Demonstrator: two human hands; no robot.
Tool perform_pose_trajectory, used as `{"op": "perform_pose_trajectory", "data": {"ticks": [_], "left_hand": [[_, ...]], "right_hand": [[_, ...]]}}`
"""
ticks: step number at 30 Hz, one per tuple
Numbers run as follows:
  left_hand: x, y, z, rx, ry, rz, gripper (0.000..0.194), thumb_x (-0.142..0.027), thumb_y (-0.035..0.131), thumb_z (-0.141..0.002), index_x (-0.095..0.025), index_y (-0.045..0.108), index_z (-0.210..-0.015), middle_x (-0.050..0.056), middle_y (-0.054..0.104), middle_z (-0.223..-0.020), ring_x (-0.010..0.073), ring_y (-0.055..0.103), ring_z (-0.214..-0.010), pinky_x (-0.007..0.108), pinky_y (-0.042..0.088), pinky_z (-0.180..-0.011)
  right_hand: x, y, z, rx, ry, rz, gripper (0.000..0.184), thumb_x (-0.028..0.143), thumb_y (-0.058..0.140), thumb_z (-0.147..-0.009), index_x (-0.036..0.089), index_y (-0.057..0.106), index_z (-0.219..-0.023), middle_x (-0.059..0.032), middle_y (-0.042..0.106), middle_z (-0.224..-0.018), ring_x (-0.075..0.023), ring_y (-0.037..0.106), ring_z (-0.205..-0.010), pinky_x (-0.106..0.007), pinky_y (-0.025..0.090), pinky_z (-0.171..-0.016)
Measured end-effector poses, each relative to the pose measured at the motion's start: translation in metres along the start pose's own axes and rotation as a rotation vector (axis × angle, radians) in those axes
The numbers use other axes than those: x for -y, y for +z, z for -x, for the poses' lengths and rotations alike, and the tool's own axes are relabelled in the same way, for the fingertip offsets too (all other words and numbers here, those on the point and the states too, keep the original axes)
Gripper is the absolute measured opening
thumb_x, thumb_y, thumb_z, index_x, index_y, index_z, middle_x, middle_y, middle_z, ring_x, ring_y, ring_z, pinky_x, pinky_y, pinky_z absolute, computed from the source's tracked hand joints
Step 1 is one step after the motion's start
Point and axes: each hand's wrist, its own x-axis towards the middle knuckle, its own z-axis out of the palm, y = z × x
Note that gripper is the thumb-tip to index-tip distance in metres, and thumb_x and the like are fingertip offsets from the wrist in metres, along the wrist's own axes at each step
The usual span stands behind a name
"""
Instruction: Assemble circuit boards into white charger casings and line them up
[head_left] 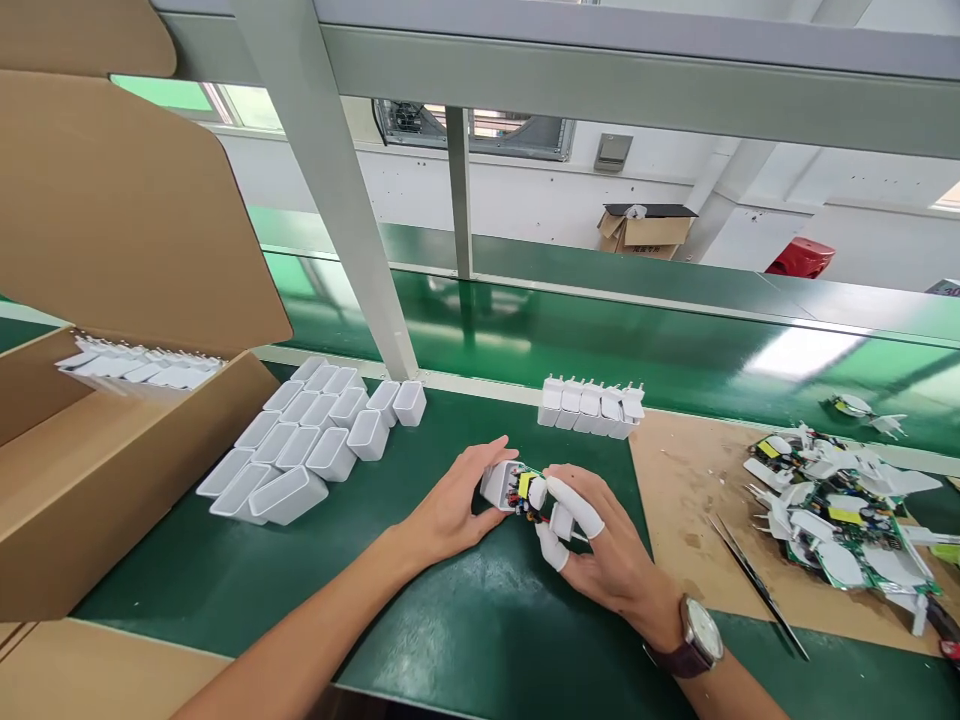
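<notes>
My left hand [461,505] is closed around a small white plastic housing [496,484], its open end facing right. In my right hand [600,535], with white finger cots on the fingers, is a circuit board [529,490] with a yellow-wrapped transformer and a white plug piece at its near end. The board's far end sits at the mouth of the housing; how deep it goes I cannot tell. To the left stand several empty white housings [298,447] in rows. Beyond my hands is a row of white housings with plug pins [590,407].
An open cardboard box [135,490] stands at left, with white plug pieces [142,362] inside. On the right, a brown board [686,500] bears tweezers [759,588] and a pile of circuit boards [844,515]. A slanted metal post [337,200] rises behind the housings.
</notes>
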Motion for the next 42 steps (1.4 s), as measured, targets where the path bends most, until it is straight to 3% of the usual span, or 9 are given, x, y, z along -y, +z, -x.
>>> {"op": "perform_pose_trajectory", "data": {"ticks": [17,42], "left_hand": [[-0.0041,-0.0002,-0.0019,0.007,0.026,-0.017,0.086,-0.021,0.071,-0.093,-0.031,0.02,-0.161,0.01,0.061,-0.143,0.0273,0.053,-0.135,0.05,0.047,-0.114],[-0.0085,0.0,-0.0031,0.006,0.033,0.0,0.083,-0.026,0.071,-0.094,-0.032,0.021,-0.16,0.01,0.06,-0.143,0.0283,0.053,-0.134,0.051,0.049,-0.112]], "right_hand": [[0.0,0.0094,0.0038,0.022,0.042,0.063,0.078,0.005,0.059,-0.091,0.021,0.028,-0.16,-0.0167,0.061,-0.136,-0.0301,0.059,-0.128,-0.053,0.058,-0.104],[0.0005,0.0052,-0.0002,-0.01,0.048,0.022,0.073,0.007,0.061,-0.091,0.024,0.034,-0.157,-0.0162,0.063,-0.134,-0.0295,0.062,-0.126,-0.052,0.06,-0.102]]}}
